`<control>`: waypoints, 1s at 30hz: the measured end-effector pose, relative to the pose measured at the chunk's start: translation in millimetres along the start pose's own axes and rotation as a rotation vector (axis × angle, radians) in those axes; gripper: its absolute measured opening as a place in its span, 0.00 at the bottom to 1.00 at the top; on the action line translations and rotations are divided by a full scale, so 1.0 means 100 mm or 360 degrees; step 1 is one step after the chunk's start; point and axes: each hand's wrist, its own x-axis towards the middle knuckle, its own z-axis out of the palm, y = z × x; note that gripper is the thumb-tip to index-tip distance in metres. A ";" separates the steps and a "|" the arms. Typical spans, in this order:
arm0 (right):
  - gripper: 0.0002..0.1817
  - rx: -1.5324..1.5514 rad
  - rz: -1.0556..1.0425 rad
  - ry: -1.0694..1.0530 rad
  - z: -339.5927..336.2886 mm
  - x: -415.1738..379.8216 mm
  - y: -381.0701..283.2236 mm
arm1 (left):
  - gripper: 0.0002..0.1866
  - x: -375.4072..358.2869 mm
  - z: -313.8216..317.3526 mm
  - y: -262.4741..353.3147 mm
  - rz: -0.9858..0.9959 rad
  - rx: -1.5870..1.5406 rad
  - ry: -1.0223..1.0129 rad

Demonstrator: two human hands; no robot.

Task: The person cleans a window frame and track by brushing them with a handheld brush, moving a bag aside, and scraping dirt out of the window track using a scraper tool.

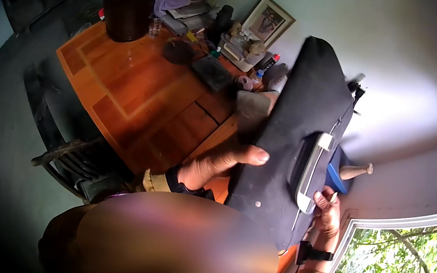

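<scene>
Holding a black bag [290, 126] up in front of the chest, the person is gripping it from both sides, so it is hanging in the air above the near edge of a wooden table [138, 93]. The left hand [219, 163] is clamped on the bag's left edge, its thumb lying flat across the dark cloth and its fingers hidden behind. The right hand [327, 211] is closing on the lower right edge, just below a pale handle [313, 171], with the fingers curled against the fabric. Both wrists are wearing dark straps.

The bag is looking flat and oblong, rounded at the top corner, made of a matte, slightly dusty woven cloth. A thin light seam or zip line is running down its right side, and the handle is sitting as a smooth, greyish loop over a dark padded patch. A small metal stud is showing near the lower edge.

The table is showing warm orange boards set in a framed pattern with a glossy finish. At its far end a dark jar [128, 1] with a red lid is standing, near a framed picture [268, 21] leaning on the pale wall, with cloths and small clutter lying between them. A dark chair [71, 160] is standing beside the table
</scene>
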 end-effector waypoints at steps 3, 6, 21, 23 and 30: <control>0.14 -0.0197 -0.0331 0.0180 -0.03 0.30 -0.43 | 0.38 0.19 -0.36 -0.08 0.0127 0.0044 0.0121; 0.15 -0.0902 -0.0526 0.0495 -0.16 0.74 -0.95 | 0.21 0.60 -1.08 -0.41 0.0075 0.0307 0.0405; 0.16 -0.1950 -0.0850 0.0265 0.25 2.74 -2.04 | 0.18 1.81 -1.71 -1.32 -0.0153 0.0093 0.0755; 0.15 -0.2172 -0.0817 0.0379 0.17 2.96 -1.91 | 0.17 1.79 -1.72 -1.35 -0.0184 0.0079 0.0768; 0.17 -0.2086 -0.1140 0.0617 0.17 2.84 -1.78 | 0.18 1.83 -1.79 -1.46 -0.0261 0.0229 0.0810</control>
